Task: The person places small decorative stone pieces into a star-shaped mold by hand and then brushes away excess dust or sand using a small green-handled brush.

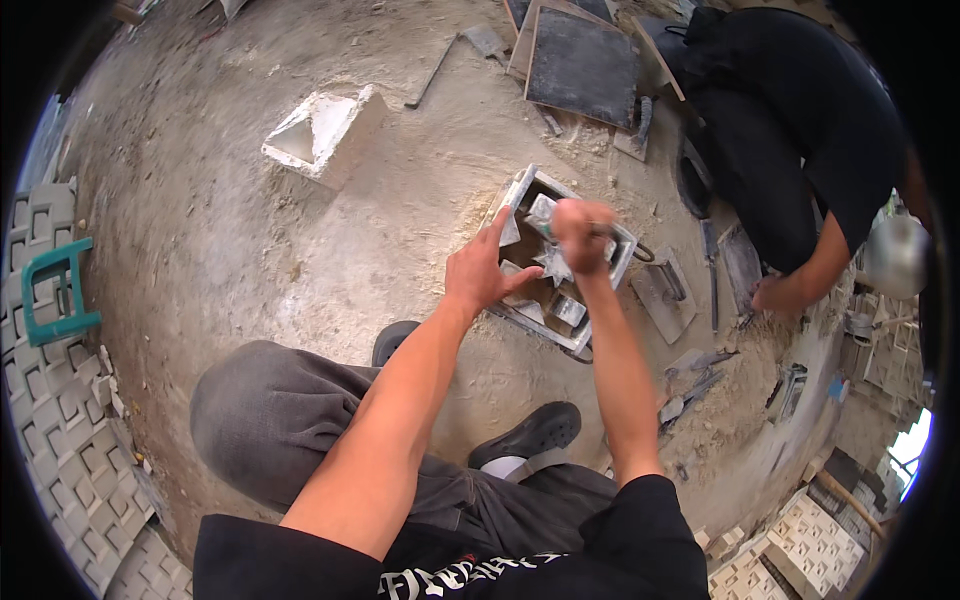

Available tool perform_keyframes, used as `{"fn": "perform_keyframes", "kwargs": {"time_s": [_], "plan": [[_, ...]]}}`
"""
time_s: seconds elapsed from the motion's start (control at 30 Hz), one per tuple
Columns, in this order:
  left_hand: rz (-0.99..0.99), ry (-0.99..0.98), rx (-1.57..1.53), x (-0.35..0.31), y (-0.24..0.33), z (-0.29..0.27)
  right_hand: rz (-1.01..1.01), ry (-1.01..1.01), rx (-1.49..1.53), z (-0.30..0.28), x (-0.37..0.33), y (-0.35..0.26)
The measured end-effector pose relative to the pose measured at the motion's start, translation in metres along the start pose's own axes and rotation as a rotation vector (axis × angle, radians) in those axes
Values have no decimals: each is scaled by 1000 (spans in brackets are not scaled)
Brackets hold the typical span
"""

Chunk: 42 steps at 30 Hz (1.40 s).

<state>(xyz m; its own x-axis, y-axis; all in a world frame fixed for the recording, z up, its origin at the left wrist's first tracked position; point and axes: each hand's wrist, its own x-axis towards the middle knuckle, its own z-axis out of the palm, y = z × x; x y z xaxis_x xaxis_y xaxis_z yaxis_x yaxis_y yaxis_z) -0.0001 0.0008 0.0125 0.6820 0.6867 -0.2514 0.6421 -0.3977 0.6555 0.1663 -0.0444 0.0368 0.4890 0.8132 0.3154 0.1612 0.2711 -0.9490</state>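
A square metal mould [625, 258] rests on the dusty ground in front of me. Inside it are a star-shaped metal piece [556, 266] at the centre and several pale blocks around that. My left hand [482, 270] lies on the mould's left side, fingers spread, its thumb reaching inward toward the star. Over the mould's upper right part, my right hand [585, 235] is closed in a fist. It is a little blurred, and what it grips, if anything, is hidden.
Beside the mould lies a flat trowel [665, 298]. A whitish cast block [350, 135] sits farther left, and dark boards [582, 70] lean at the back. A person in black [810, 110] crouches at right. At far left are a teal stool [62, 290] and stacked blocks [80, 440].
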Motion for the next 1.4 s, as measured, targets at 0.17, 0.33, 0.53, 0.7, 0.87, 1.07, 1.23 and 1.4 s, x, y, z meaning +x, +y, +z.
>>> {"fn": "perform_keyframes", "kwargs": {"time_s": [0.17, 0.33, 0.53, 0.7, 0.87, 1.07, 1.23, 1.4], "plan": [[-1, 20, 8, 1, -8, -2, 142, 95, 203, 13, 18, -17], [13, 47, -14, -1, -9, 2, 134, 260, 221, 29, 19, -43], [38, 31, -52, -3, -10, 3, 123, 121, -92, 41, -7, -7], [6, 17, -18, -2, -9, 0, 352, -103, 89, 31, 12, -21], [19, 53, -11, -5, -12, -2, 127, -21, 216, 32, 32, -60], [10, -5, -14, -2, -3, -1, 17, -40, 24, 23, 4, -36], [23, 35, 16, 0, -11, -2, 72, -42, -35, 33, -2, -16], [10, 17, -7, -5, -10, 0, 42, 7, 18, 36, 10, -50]]}}
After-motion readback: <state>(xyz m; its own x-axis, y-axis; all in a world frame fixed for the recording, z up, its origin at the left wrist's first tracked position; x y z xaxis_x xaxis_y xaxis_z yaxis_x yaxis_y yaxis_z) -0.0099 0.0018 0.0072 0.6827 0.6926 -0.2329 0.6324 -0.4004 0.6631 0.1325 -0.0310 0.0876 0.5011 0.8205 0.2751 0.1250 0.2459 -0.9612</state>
